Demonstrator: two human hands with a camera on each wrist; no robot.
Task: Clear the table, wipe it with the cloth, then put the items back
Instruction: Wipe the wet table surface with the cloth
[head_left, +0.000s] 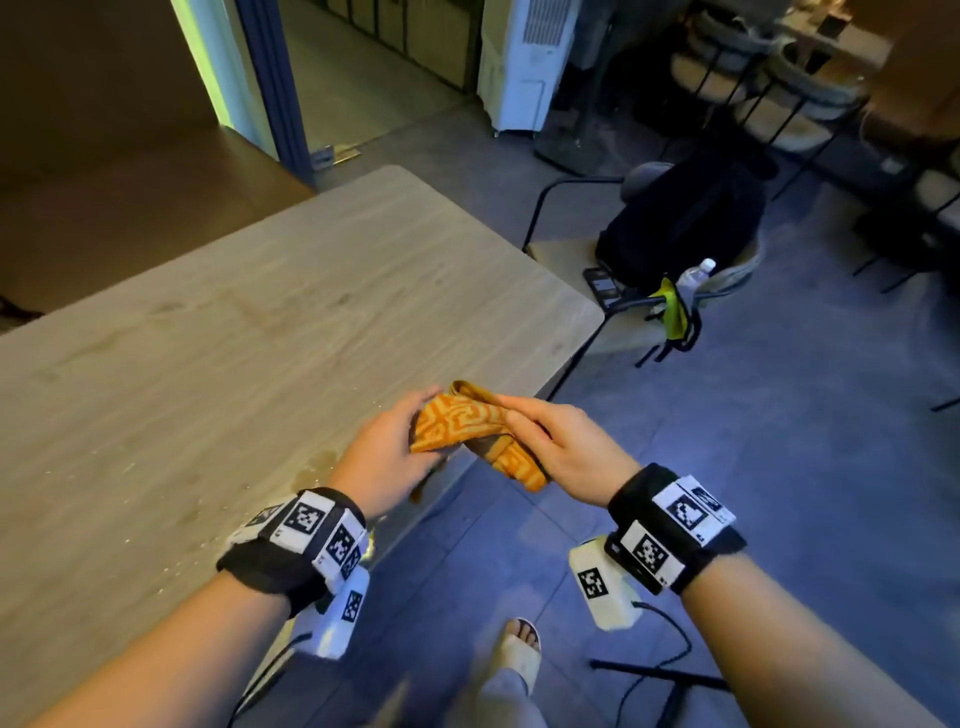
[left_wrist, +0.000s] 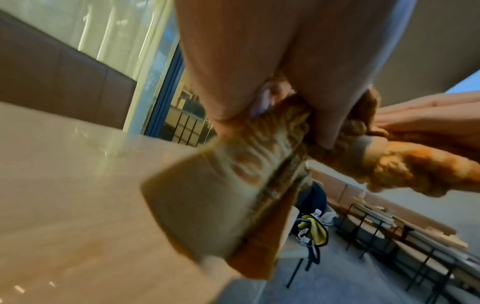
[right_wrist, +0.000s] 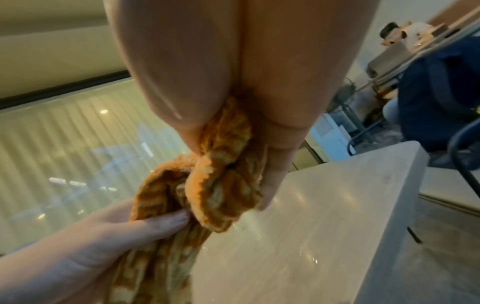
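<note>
Both hands' grip on cloth (head_left: 467, 431)

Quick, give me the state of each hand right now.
Left hand: grip closed on the orange cloth.
Right hand: grip closed on the same cloth, above the table edge.

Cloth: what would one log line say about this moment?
cloth held above table edge | left hand grips | right hand grips | droplets on table

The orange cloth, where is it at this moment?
In the head view the orange cloth is held in the air between the left hand and the right hand, above the near right edge of the table.
</note>
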